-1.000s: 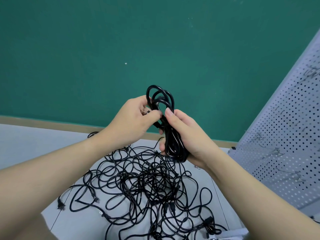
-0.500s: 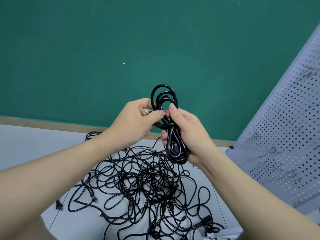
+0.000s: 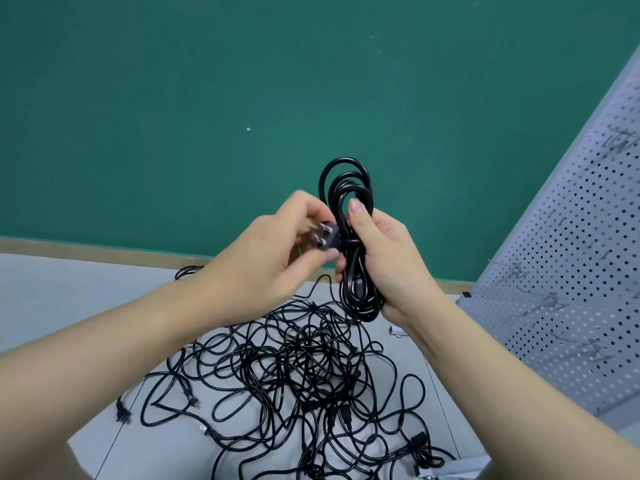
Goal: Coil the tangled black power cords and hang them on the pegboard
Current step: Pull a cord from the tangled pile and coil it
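While we keep the coiled power cord (image 3: 353, 244) upright in front of the green wall (image 3: 173, 98), our right hand (image 3: 388, 258) is wrapped round its waist and our left hand (image 3: 273, 258) pinches the plug (image 3: 325, 237) at the cord's free end, just beside the bundle. We judge the cord light, springy and rather slick: the loops will want to fan open unless the wrap at the middle is snug, so the waist is the place to grip, leaving the top loop free for a hook. Below our hands the tangled cords (image 3: 294, 375) sprawl over the grey table (image 3: 69, 289), some strands running near its front edge, and could snag a dangling end. To our right the pegboard (image 3: 571, 271) leans close, with wire hooks (image 3: 550, 303) jutting out. Open room lies above the pile and toward the board; we should approach a hook head-on.
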